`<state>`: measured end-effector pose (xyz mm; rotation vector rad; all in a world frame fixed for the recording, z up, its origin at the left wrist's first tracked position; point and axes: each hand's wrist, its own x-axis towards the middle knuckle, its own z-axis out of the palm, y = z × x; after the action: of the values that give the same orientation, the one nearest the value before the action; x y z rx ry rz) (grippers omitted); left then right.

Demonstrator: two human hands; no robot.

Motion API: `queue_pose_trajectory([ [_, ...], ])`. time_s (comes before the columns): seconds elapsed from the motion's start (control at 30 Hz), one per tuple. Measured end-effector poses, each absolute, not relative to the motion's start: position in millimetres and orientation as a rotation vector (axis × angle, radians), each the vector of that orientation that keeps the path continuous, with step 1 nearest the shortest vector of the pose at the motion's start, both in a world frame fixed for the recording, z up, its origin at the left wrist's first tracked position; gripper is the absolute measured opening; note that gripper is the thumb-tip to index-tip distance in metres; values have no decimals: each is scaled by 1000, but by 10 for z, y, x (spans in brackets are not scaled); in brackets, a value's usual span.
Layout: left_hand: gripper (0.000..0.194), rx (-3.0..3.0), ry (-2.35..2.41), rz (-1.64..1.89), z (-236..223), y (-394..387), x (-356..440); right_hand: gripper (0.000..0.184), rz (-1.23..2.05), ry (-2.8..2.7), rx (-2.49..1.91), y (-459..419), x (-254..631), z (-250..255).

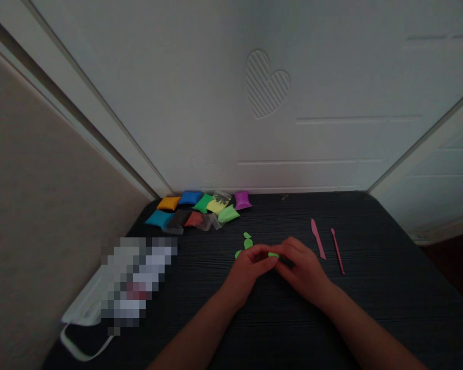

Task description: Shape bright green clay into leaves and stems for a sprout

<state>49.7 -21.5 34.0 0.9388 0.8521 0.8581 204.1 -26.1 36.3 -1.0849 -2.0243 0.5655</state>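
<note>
Beyond both hands, glossy coloured packets [192, 197] are clustered at the rear left of the dark, ribbed surface [273, 329]; a pink knife-shaped tool [318, 239] and slender pink stick [338, 252] are laid to the right. A small bright-green lump [273, 255] is pinched between the fingers of the left hand [247, 270] and right hand [306, 267], mostly hidden. One flat green piece [237, 254] is partly covered; a white strapped object [87, 303] is obscured by pixelation.

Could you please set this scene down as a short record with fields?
Hands: left hand and right hand both pinch a small green lump
Beside left hand: flat green pieces
Back left: colored packets
Right side: pink knife-shaped tool, thin pink tool
Left side: white strapped item, partly pixelated
Surface: dark table
</note>
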Motion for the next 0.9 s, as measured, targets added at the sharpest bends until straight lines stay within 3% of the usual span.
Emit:
queue_pose_trajectory([
  [0.9, 17, 1132, 921, 818, 392, -195, 438, 28, 464, -2106, -1051, -253, 2058, 318],
])
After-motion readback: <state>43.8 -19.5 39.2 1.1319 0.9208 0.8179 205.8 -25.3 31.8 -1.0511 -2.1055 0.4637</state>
